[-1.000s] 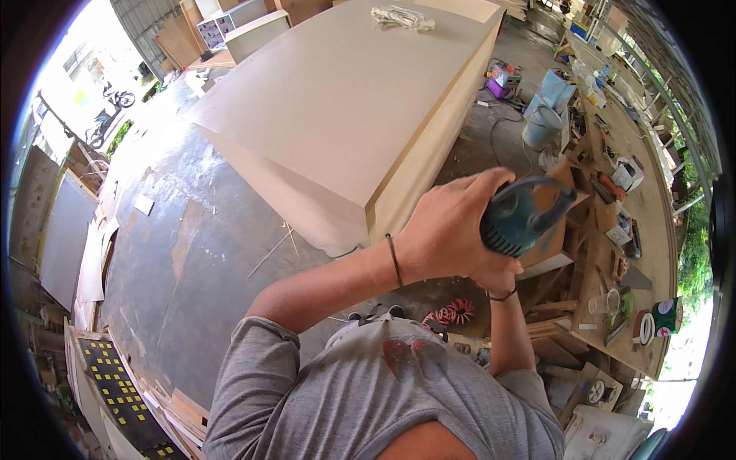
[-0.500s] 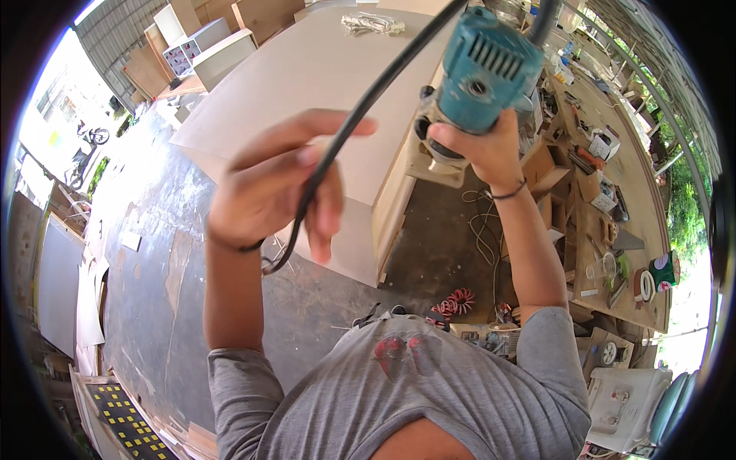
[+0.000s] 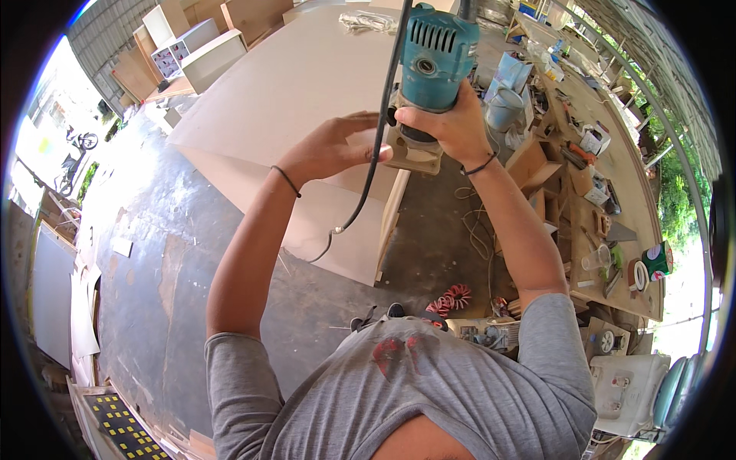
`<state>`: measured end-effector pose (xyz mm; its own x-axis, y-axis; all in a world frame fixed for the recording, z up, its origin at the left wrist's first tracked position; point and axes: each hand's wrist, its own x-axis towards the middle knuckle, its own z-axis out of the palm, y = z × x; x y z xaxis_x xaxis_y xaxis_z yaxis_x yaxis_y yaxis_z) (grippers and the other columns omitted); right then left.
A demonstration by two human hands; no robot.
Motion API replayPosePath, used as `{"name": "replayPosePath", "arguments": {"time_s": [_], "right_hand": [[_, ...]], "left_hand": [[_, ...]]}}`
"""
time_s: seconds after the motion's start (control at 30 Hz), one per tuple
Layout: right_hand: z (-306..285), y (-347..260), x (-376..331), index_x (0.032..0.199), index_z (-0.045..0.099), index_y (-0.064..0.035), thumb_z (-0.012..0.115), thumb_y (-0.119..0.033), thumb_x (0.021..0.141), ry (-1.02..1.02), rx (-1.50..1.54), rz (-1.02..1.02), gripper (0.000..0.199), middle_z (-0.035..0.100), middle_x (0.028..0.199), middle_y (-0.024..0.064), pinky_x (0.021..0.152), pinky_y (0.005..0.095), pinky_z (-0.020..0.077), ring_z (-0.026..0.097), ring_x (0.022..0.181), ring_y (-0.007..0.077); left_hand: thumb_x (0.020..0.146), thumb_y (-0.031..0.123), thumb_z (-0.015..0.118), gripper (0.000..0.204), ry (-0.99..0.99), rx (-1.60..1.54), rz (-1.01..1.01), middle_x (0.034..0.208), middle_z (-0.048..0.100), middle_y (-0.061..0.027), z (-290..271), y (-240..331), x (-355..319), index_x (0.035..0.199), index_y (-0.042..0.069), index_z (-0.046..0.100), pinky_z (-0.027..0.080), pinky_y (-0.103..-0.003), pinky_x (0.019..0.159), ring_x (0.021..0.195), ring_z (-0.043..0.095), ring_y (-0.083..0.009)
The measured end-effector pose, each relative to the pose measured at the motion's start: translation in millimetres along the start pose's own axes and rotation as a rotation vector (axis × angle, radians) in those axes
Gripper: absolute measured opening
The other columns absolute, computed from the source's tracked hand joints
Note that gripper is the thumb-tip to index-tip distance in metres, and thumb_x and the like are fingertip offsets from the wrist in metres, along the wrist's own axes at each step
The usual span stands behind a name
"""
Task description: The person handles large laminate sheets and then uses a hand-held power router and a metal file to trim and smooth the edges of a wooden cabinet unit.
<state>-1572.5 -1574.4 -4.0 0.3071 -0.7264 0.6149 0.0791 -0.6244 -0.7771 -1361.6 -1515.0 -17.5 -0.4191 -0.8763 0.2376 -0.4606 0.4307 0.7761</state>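
Observation:
A teal trim router (image 3: 434, 65) with a pale base is up at the near right edge of a large pale board-built box (image 3: 284, 100). My right hand (image 3: 460, 126) grips it from the right, thumb across the lower body. My left hand (image 3: 333, 149) is just left of the base, thumb and fingers apart, with nothing held. Past its fingertips hangs the black power cord (image 3: 370, 180), which curves down over the box's near side. Whether those fingertips touch the cord or base I cannot tell.
Along the right runs a long workbench (image 3: 636, 261) with tools, tubs and boxes. A bucket (image 3: 504, 109) and wooden drawers (image 3: 533, 165) stand beside it. A red coiled hose (image 3: 451, 299) lies on the floor near my feet. Bundled white cord (image 3: 368, 21) rests on the box's far end.
The router and my right hand have shifted left. My left hand has moved up and right toward the base, and the cord now hangs straighter beside its fingertips.

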Motion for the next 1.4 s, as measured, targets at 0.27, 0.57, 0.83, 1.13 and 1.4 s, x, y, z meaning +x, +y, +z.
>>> {"name": "replayPosePath", "arguments": {"time_s": [0.27, 0.57, 0.83, 1.13, 1.4], "right_hand": [[5, 9, 6, 0.103, 0.057, -0.0013, 0.083, -0.018, 0.062, 0.03, -0.024, -0.039, 0.052, 0.067, 0.091, 0.0058, 0.076, 0.0292, 0.0528, 0.065, 0.083, 0.0144], [13, 3, -1, 0.103, 0.057, -0.0025, 0.085, -0.022, 0.059, 0.065, -0.105, 0.004, 0.056, 0.068, 0.09, 0.0062, 0.076, 0.0295, 0.0527, 0.065, 0.082, 0.016], [20, -2, -14, 0.104, 0.057, -0.0026, 0.085, -0.023, 0.059, 0.073, -0.094, -0.02, 0.057, 0.068, 0.089, 0.0066, 0.076, 0.0298, 0.0528, 0.066, 0.082, 0.0169], [29, -14, -28, 0.105, 0.054, 0.0, 0.084, -0.022, 0.059, 0.069, -0.067, 0.024, 0.059, 0.067, 0.092, 0.0084, 0.078, 0.0308, 0.0517, 0.064, 0.083, 0.0172], [31, -20, -36, 0.106, 0.054, -0.0005, 0.084, -0.021, 0.058, 0.075, -0.106, 0.038, 0.061, 0.066, 0.095, 0.0088, 0.079, 0.0316, 0.0511, 0.064, 0.085, 0.0185]], "left_hand": [[0.09, 0.066, 0.037, 0.067, -0.008, 0.16, -0.004, 0.147, 0.038, -0.0082, 14, -12, 7, 0.13, 0.016, 0.055, 0.013, -0.051, 0.114, 0.14, 0.024, -0.0303], [0.09, 0.066, 0.034, 0.067, -0.028, 0.214, 0.044, 0.148, 0.037, -0.0082, 14, -16, -2, 0.132, 0.018, 0.054, 0.011, -0.056, 0.113, 0.138, 0.028, -0.0298], [0.091, 0.064, 0.035, 0.067, -0.054, 0.172, 0.054, 0.143, 0.043, -0.0101, 13, -4, -19, 0.13, 0.013, 0.054, 0.012, -0.059, 0.112, 0.133, 0.037, -0.031], [0.091, 0.064, 0.033, 0.068, -0.039, 0.188, 0.086, 0.144, 0.042, -0.0102, 14, 1, -39, 0.128, 0.011, 0.056, 0.012, -0.06, 0.112, 0.133, 0.037, -0.0317], [0.091, 0.065, 0.035, 0.067, -0.046, 0.183, 0.097, 0.145, 0.041, -0.01, 14, 6, -47, 0.125, 0.011, 0.058, 0.013, -0.06, 0.111, 0.133, 0.037, -0.0315]]}}
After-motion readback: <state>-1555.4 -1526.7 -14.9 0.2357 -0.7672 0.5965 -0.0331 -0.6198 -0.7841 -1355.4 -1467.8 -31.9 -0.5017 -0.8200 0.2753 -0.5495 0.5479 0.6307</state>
